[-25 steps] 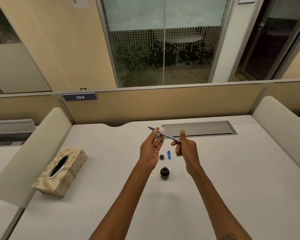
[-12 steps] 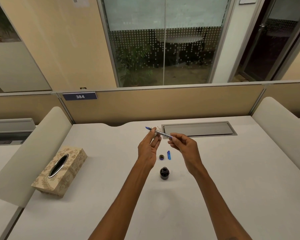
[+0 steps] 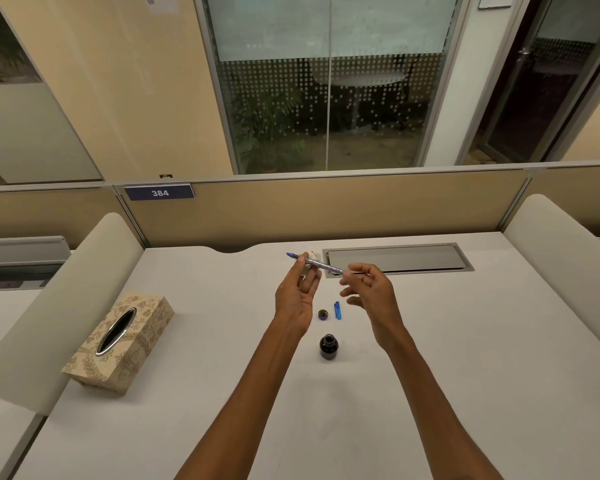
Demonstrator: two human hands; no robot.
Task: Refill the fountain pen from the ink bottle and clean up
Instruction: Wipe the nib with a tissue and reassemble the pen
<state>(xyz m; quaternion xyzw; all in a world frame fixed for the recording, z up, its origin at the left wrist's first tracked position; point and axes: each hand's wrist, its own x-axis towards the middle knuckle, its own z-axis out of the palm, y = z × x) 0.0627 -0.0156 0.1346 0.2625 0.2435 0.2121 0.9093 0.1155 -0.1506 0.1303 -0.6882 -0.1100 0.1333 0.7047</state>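
Observation:
I hold a fountain pen (image 3: 321,264) in the air above the white desk (image 3: 430,358), its blue tip pointing left. My left hand (image 3: 297,296) pinches it near the tip, with a bit of white tissue behind the fingers. My right hand (image 3: 371,289) grips the silver rear end with its fingertips. Below the hands, an open dark ink bottle (image 3: 328,347) stands on the desk. Its cap (image 3: 323,314) lies just beyond it, beside a small blue pen part (image 3: 337,310).
A patterned tissue box (image 3: 118,342) sits at the left of the desk. A grey cable hatch (image 3: 399,259) is set into the desk at the back. Padded white dividers (image 3: 59,306) flank both sides, and a tan partition runs behind.
Both hands and the pen have shifted slightly left and away from me. My right hand slid from gripping the barrel's middle to holding its rear end with the fingertips.

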